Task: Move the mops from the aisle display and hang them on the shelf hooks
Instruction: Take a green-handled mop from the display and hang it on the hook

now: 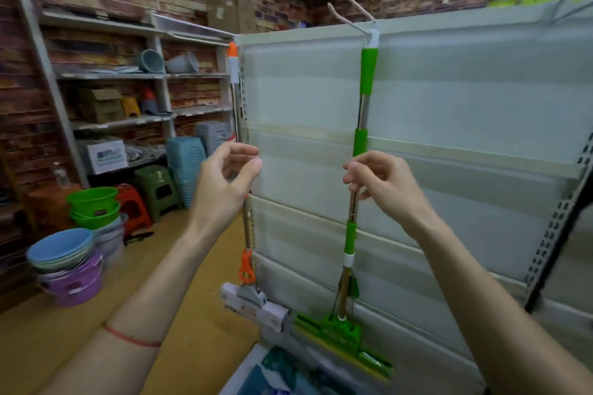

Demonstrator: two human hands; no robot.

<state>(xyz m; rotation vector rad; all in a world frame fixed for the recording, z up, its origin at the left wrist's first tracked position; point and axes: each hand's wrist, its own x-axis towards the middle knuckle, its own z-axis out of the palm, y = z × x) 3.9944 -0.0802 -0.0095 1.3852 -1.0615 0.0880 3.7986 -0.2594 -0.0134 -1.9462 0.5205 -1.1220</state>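
At shelf end panel: green mop (364, 125) hanging upright from a white hook (346, 14) at 12 o'clock, sponge head (343, 335) low at 6 o'clock.
At panel's left edge: orange mop (236, 80) hanging too, head at 7 o'clock of the green one.
Right hand (382, 183): curled around the green mop's steel shaft, just below the middle green sleeve.
Left hand (224, 179): raised at 9 o'clock, fingers loosely curled, holding nothing visible.
Handling: probably light, stiff and long; top-hung, so likely to swing; bare steel likely slippery.
Best hold: green plastic sleeves, mid-shaft for balance.
Progress: green mop seemingly on its hook, ready for letting go.
Background: stacked basins (64, 253) and stools (154, 186) at 8 o'clock.
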